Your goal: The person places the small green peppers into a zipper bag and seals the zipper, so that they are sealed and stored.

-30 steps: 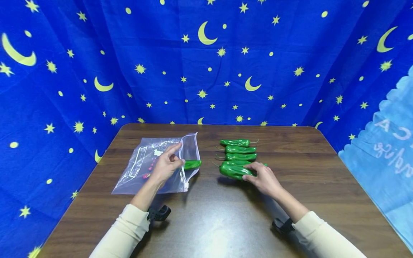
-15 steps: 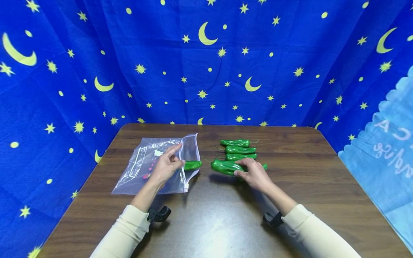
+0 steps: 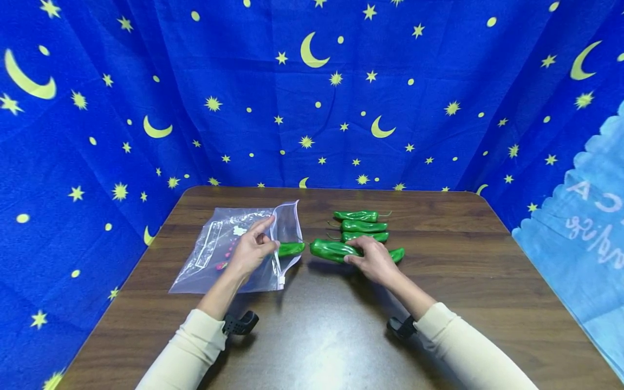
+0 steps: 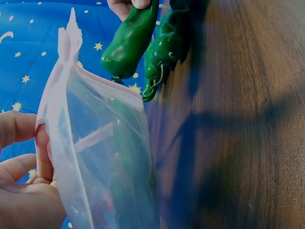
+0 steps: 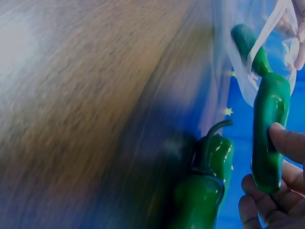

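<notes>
A clear zip bag [image 3: 200, 273] lies flat on the left of the table, its mouth held apart and facing right. My left hand [image 3: 248, 255] pinches the upper layer of that mouth. Just inside the opening lies one green pepper [image 3: 291, 249], partly covered by the bag. My right hand [image 3: 375, 264] grips another green pepper [image 3: 327, 249] between thumb and fingers, with its stem end toward the bag. In the left wrist view the held pepper [image 4: 127, 45] hangs just outside the bag's rim [image 4: 109, 86].
Behind the right hand are several more green peppers [image 3: 364, 226] in a row on the brown table [image 3: 312, 325]. One pepper [image 3: 397, 254] shows partly past the right hand. A blue star-and-moon cloth [image 3: 263, 81] hangs around the table.
My right hand has moved left with the held pepper, bringing its stem end close to the bag's mouth. The left hand and the bag have stayed in place.
</notes>
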### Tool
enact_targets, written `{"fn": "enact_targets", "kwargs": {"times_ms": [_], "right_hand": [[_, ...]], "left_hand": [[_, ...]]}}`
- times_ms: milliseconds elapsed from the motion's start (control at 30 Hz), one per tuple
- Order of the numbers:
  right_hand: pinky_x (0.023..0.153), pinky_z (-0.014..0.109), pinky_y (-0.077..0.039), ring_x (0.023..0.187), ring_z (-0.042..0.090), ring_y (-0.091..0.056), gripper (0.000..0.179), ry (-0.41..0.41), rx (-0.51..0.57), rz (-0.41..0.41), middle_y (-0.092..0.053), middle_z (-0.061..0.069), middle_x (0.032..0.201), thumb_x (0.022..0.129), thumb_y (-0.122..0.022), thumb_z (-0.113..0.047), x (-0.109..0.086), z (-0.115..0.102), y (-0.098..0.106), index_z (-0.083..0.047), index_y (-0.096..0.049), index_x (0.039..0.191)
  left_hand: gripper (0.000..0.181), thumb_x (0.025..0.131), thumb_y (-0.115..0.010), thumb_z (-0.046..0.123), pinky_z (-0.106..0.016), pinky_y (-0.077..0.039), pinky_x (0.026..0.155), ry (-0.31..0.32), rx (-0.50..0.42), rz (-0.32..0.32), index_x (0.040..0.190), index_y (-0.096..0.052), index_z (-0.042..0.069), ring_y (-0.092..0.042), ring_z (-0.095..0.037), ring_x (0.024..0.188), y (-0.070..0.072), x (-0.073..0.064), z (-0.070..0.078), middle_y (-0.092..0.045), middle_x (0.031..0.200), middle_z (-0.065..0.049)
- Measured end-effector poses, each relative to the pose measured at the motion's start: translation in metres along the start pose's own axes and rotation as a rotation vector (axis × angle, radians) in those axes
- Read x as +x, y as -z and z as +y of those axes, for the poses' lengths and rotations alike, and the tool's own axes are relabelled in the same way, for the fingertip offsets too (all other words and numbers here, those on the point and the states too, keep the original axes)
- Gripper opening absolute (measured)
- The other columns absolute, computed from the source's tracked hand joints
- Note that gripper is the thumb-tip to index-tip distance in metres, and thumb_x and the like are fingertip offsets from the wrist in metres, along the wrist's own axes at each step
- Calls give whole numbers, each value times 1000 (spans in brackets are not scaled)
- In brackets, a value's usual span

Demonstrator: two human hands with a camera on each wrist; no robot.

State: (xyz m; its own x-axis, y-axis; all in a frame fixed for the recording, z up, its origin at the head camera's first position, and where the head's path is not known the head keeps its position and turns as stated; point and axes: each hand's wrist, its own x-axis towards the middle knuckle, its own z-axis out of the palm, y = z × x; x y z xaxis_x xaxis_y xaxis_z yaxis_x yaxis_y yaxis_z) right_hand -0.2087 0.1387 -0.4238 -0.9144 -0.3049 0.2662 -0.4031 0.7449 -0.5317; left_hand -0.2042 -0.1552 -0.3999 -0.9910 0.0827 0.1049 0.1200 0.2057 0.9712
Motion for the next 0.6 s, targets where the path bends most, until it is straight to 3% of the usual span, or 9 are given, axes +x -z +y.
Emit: {"fn": "enact_targets", "kwargs": {"times_ms": [600], "right_hand": [[91,48,-46,111,30,-58,37,-19,-26,-21,-67,10,113,78,-74,-26,11,-17,-13,-12,-68,111]], "left_hand": [[69,78,-61,-6,-11,-39,57,-16,-19,-8,143,-37,2,-47,2,69,-1,0,0,-37,145,-11]]}}
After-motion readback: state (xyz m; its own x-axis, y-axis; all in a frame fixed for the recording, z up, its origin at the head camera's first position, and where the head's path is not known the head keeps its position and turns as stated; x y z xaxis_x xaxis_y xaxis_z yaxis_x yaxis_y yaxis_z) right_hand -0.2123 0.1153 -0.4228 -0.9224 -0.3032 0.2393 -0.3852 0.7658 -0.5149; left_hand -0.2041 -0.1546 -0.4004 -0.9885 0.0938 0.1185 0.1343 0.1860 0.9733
